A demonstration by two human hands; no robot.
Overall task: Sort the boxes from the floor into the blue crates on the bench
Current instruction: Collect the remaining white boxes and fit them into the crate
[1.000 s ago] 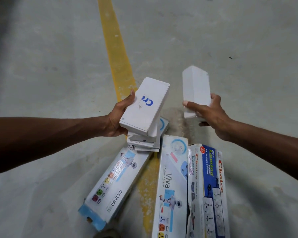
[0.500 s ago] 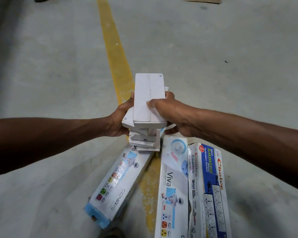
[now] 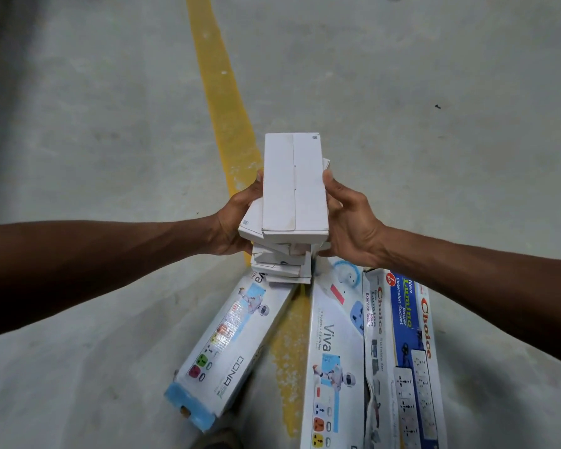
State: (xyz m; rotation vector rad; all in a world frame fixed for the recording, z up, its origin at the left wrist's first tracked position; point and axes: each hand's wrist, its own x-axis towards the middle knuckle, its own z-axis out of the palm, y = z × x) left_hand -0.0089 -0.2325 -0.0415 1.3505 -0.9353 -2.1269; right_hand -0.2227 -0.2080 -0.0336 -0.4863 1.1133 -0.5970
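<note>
- While I watch through the head camera, both hands hold a stack of small white boxes [image 3: 287, 241] up above the grey concrete floor [image 3: 94, 124].
- My left hand [image 3: 237, 222] clasps the stack's left side, thumb lying up along the edge of the top white box [image 3: 293, 186], fingers curled underneath and out of my sight.
- My right hand [image 3: 350, 228] grips the right side, thumb pressed against the top box's long edge, the other fingers wrapped below the stack.
- That top box lies lengthwise away from me, plain white, with a seam down its middle and a tiny printed mark at its far right corner.
- Under it I count several more white boxes, slightly askew; I cannot tell the exact number.
- Below the stack, three long cartons lie on the floor: a Cona box [image 3: 227, 348] angled to the left, a Viva box [image 3: 334, 351] in the middle, and a blue Choice extension-socket box [image 3: 405, 358] to the right.
- Viva and Choice lie side by side, touching; the Cona box splays apart from them at its near end.
- A yellow painted line [image 3: 221, 92] runs from the far floor down between the Cona and Viva cartons.
- At the bottom edge, just beside the Cona box's blue end, I see something dark, too cropped to identify.
- No blue crate or bench appears in my view.
</note>
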